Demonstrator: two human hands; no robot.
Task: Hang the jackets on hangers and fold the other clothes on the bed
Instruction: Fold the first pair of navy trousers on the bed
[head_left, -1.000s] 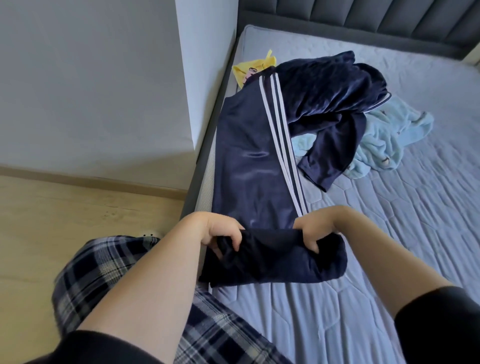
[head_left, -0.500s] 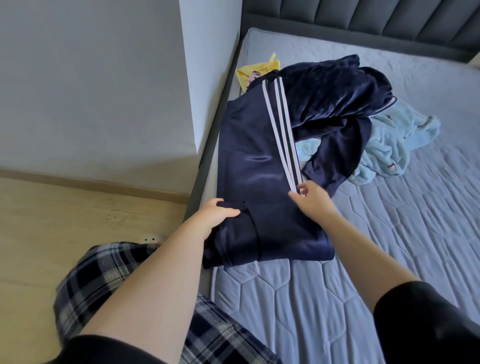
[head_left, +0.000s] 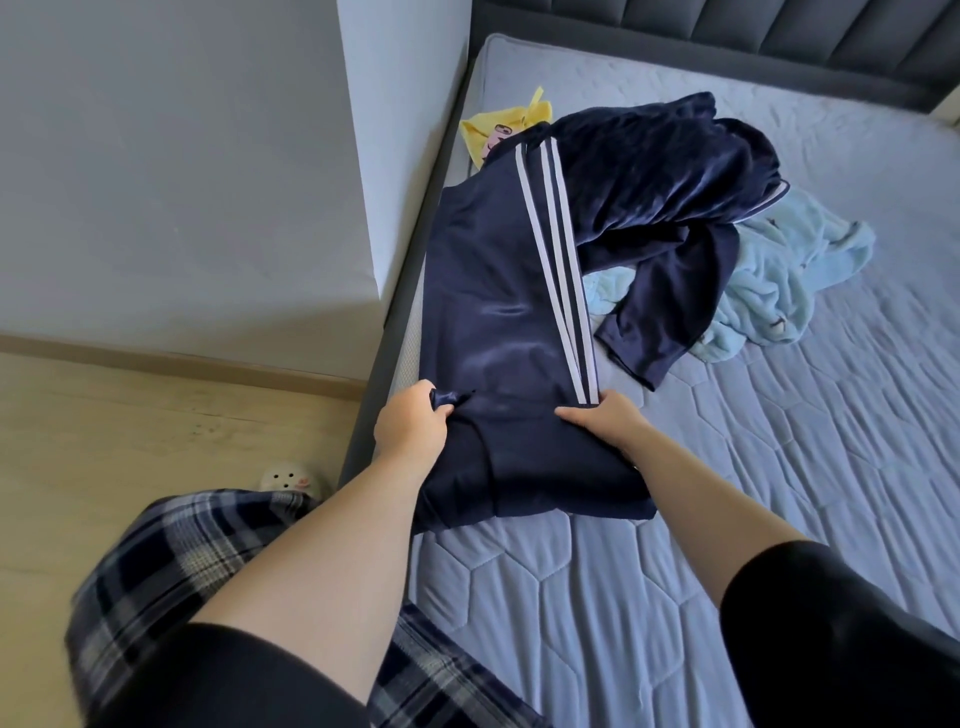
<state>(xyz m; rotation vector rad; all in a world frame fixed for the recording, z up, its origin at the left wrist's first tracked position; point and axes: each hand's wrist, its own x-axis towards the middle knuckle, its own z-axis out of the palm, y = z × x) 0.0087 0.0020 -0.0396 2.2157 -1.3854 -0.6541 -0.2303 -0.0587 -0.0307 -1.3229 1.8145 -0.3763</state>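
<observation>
Navy track pants (head_left: 498, 291) with three white side stripes lie lengthwise along the left side of the bed (head_left: 675, 571), their near end folded over into a thick layer. My left hand (head_left: 413, 428) grips the folded fabric at its left edge, a bit of cloth bunched between thumb and fingers. My right hand (head_left: 605, 418) holds the fold at the striped right edge, thumb on top and fingers tucked under. Behind lie a dark blue velvet garment (head_left: 670, 171), a light blue fleece garment (head_left: 779, 280) and a yellow garment (head_left: 511, 127).
A grey wall corner (head_left: 363, 156) stands close to the bed's left edge. The dark padded headboard (head_left: 727, 31) runs along the back. Wooden floor (head_left: 130, 441) lies to the left, with a small white slipper (head_left: 291, 475) by my plaid trouser leg (head_left: 171, 566).
The near end of the pants was folded forward and laid down. Both hands moved from flat on the fold to taking hold of its two side edges.
</observation>
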